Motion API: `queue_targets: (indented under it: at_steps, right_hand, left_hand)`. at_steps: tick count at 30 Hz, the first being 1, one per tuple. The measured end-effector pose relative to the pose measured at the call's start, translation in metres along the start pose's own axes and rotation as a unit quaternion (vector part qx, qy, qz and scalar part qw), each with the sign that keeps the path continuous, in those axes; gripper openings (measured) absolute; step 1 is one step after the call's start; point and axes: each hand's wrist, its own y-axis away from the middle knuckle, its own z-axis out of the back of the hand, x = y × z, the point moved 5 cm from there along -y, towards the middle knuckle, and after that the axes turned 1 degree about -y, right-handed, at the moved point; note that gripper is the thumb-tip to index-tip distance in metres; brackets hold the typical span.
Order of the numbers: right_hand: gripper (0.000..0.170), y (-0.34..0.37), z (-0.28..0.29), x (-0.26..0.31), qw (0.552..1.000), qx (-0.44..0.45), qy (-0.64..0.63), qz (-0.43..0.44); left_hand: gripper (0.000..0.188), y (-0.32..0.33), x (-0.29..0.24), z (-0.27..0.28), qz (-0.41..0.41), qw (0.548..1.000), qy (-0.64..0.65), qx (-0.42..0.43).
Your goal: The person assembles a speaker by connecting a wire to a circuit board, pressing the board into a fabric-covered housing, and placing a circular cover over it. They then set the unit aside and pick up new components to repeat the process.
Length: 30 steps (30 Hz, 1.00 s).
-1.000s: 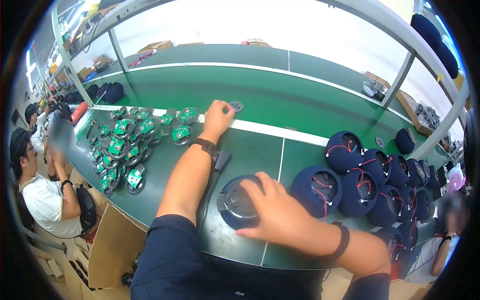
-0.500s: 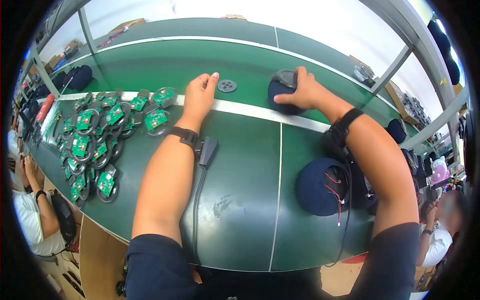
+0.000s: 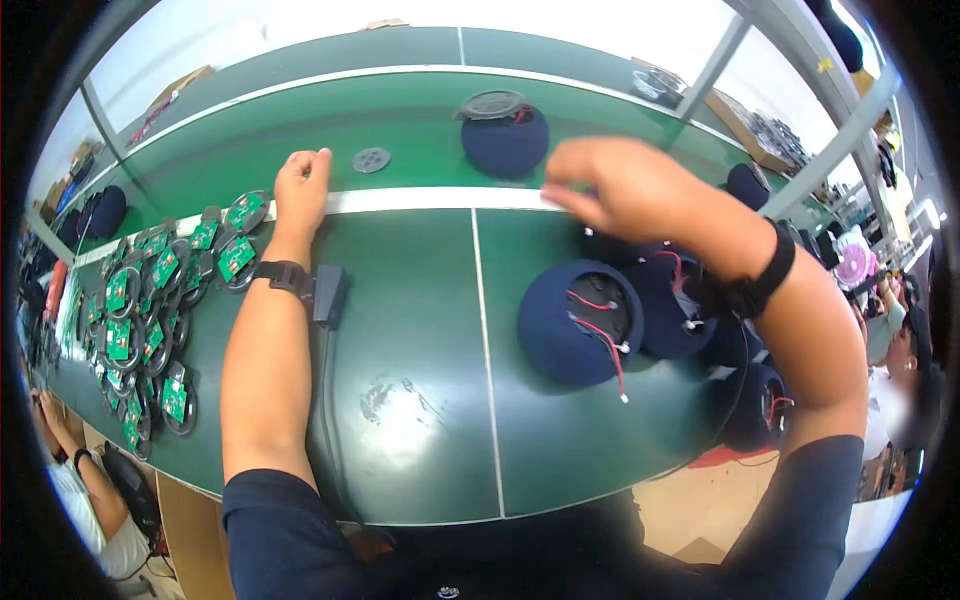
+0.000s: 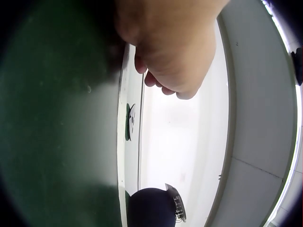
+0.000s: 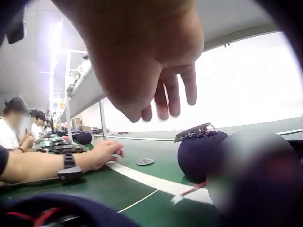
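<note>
A navy fabric-covered ball [image 3: 505, 145] stands on the green strip beyond the white rail, a dark round disc [image 3: 492, 104] tilted on its top. My right hand [image 3: 625, 190] hovers to the right of that ball, fingers loosely bent and holding nothing. Under its wrist sit several open navy balls, the nearest [image 3: 580, 322] with red wires and white plugs hanging out. My left hand [image 3: 302, 185] rests by the white rail [image 3: 400, 200], its fingers loosely curled, with nothing seen in them. A flat grey disc with holes [image 3: 371, 160] lies just beyond it.
Round parts with green circuit boards [image 3: 150, 300] are heaped at the left of the table. A black box on a cable [image 3: 328, 295] is at my left wrist. Shelf posts [image 3: 840, 140] rise at the right. Other people sit at both sides.
My right hand has carried the navy ball from the table front to the green strip, let go of it and drawn back to the right. The view has swung right.
</note>
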Motion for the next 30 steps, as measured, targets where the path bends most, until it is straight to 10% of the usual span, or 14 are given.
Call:
queue_targets:
  at_steps: [4, 8, 10, 18, 22, 26, 30]
  right_hand:
    - [0.04, 0.063, -0.006, 0.031, 0.967, 0.189, -0.108, -0.133]
    - [0.048, 0.079, -0.018, 0.033, 0.989, 0.097, -0.112, -0.028]
    - [0.044, 0.073, -0.019, 0.029, 0.971, 0.151, -0.085, -0.165]
    - [0.041, 0.088, -0.031, 0.071, 0.914, 0.173, -0.222, -0.293]
    - [0.048, 0.095, -0.028, 0.088, 0.966, 0.026, -0.134, -0.22]
    - [0.02, 0.104, -0.022, 0.098, 0.977, -0.032, -0.145, -0.15]
    - [0.012, 0.112, -0.028, 0.099, 0.96, -0.106, -0.214, -0.145]
  left_hand:
    - [0.043, 0.008, 0.007, -0.002, 0.122, 0.986, 0.089, 0.068]
    - [0.042, 0.025, -0.016, -0.016, 0.167, 0.971, 0.066, 0.159]
    - [0.038, 0.047, -0.074, -0.011, 0.257, 0.937, 0.121, 0.204]
    - [0.024, 0.158, -0.192, 0.073, 0.174, 0.911, -0.047, 0.371]
    - [0.021, 0.179, -0.202, 0.129, 0.065, 0.93, -0.113, 0.342]
    - [0.026, 0.192, -0.204, 0.182, 0.041, 0.917, -0.23, 0.324]
    - [0.04, 0.178, -0.178, 0.261, 0.087, 0.837, -0.527, 0.119]
